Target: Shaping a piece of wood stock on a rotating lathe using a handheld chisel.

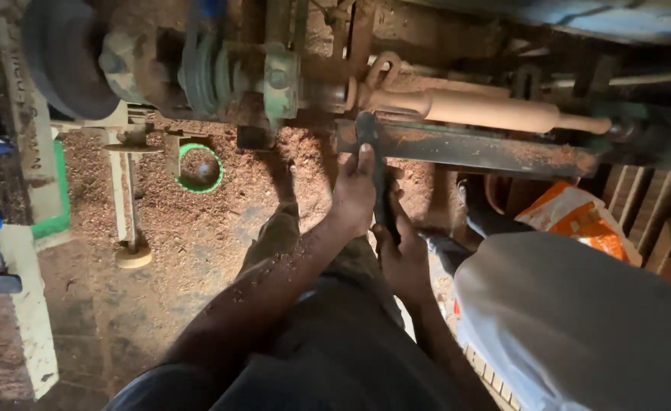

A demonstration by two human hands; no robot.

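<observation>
Centrally in the head view, both hands grip a dark turning tool (377, 179): left hand (353, 192) closed high on the blade, right hand (402, 255) wrapped around its handle. Upper right, a wooden rolling-pin workpiece (488, 110) sits mounted in the lathe; the tool tip rests on the tool rest (472, 148). Shaping appears in hand; steady bracing would suit.

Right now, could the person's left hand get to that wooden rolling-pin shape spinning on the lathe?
Probably yes. The left hand grips the upper part of a dark tool on the metal rest bar, just below the turned wooden piece. Only the bar lies between them, though the hand would have to let go first.
</observation>
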